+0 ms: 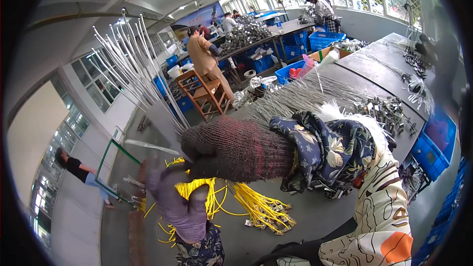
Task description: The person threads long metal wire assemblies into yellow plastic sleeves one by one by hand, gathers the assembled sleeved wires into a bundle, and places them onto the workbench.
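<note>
Right hand [217,148], gloved, clamped around a bundle of long metal rods [133,69], raised and fanning up-left. Left hand [172,202], also gloved, blurred, low over the grey table [305,216], fingers loosely curled; grip unclear. Yellow cables [246,207] piled on the table just beside it. Wooden chair [202,91] beyond.

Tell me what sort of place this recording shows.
Most likely a factory assembly workshop: long grey worktables heaped with metal wire parts, blue plastic crates under and beside them, and bundles of yellow cables by the gloved hands.
</note>
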Demonstrator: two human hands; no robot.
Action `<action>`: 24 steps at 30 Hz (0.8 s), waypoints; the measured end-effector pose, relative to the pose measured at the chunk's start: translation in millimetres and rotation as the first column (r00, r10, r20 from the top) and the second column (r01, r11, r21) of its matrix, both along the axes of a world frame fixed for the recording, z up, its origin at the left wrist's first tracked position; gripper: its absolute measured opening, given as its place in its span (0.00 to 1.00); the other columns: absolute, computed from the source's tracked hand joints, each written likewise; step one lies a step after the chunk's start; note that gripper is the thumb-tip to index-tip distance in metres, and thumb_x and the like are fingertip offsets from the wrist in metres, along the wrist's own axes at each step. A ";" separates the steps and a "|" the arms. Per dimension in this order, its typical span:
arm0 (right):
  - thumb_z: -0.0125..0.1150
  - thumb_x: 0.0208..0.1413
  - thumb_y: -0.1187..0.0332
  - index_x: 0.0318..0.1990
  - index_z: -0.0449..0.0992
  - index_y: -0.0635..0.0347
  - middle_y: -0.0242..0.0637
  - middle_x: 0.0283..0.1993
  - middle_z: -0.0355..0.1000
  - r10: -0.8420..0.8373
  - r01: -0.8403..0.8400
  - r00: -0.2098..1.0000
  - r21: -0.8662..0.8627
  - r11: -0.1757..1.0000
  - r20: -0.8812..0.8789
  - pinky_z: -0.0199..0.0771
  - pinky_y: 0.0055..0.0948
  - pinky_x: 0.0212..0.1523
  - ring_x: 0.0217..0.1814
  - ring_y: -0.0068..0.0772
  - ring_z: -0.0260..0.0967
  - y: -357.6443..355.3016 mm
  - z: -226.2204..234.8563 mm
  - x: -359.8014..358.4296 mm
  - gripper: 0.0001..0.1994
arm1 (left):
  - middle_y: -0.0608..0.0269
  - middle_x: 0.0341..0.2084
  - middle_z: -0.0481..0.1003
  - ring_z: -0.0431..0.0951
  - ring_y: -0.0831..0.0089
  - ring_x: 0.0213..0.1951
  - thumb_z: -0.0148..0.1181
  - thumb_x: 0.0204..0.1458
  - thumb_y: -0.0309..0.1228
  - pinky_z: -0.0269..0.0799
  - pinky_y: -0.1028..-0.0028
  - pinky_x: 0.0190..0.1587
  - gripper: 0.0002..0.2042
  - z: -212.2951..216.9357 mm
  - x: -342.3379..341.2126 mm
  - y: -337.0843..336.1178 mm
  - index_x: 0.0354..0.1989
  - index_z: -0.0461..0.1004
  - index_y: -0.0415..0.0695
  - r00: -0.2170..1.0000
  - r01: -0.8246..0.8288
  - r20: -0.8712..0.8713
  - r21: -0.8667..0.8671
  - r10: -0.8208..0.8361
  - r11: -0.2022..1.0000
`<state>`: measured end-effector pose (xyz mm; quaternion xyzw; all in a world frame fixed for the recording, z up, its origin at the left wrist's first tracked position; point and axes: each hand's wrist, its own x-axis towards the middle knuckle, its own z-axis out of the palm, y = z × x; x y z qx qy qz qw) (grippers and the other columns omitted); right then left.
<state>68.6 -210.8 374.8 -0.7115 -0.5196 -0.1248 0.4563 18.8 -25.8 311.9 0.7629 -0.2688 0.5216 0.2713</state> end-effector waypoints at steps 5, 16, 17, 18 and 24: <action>0.62 0.49 0.65 0.29 0.68 0.63 0.44 0.24 0.67 0.004 -0.002 1.000 -0.074 0.997 0.025 0.66 0.38 0.31 0.28 0.45 0.68 1.3 6.7 -7.4 0.11 | 0.45 0.53 0.64 0.73 0.62 0.37 0.59 0.48 0.29 0.69 0.66 0.44 0.12 11.7 -1.3 1.5 0.41 0.72 0.38 0.991 -0.094 -0.119 -0.227 0.068 0.969; 0.67 0.42 0.65 0.31 0.72 0.61 0.41 0.28 0.70 -0.037 0.032 0.997 -0.069 0.997 -0.068 0.70 0.36 0.34 0.32 0.44 0.71 3.8 9.0 -8.1 0.13 | 0.49 0.42 0.71 0.71 0.57 0.44 0.63 0.45 0.43 0.66 0.65 0.47 0.15 -4.8 -3.0 3.3 0.31 0.77 0.42 0.966 0.204 -0.140 -0.094 -0.215 0.975; 0.66 0.41 0.65 0.31 0.72 0.60 0.40 0.30 0.70 -0.045 0.053 0.992 -0.058 0.997 0.121 0.71 0.36 0.33 0.31 0.42 0.72 5.9 6.8 -6.6 0.12 | 0.47 0.42 0.71 0.71 0.56 0.44 0.64 0.44 0.44 0.65 0.65 0.48 0.15 -4.2 -2.6 1.2 0.31 0.77 0.44 0.943 0.206 -0.239 -0.133 -0.233 0.969; 0.66 0.40 0.66 0.31 0.73 0.59 0.39 0.31 0.71 -0.055 0.072 0.950 -0.044 0.996 0.306 0.72 0.36 0.32 0.31 0.40 0.72 7.5 5.3 -5.5 0.12 | 0.51 0.44 0.71 0.71 0.62 0.45 0.65 0.44 0.45 0.65 0.69 0.48 0.18 -2.5 6.6 -2.6 0.34 0.76 0.41 0.958 0.254 -0.129 -0.045 -0.258 0.966; 0.62 0.37 0.59 0.28 0.73 0.57 0.38 0.22 0.66 -0.142 0.173 0.431 0.073 0.982 0.891 0.66 0.40 0.17 0.22 0.39 0.69 28.6 12.9 -0.5 0.13 | 0.56 0.42 0.71 0.71 0.70 0.44 0.64 0.45 0.44 0.65 0.72 0.46 0.22 -22.2 5.4 3.4 0.41 0.72 0.38 0.853 0.245 -0.242 -0.597 -0.463 0.764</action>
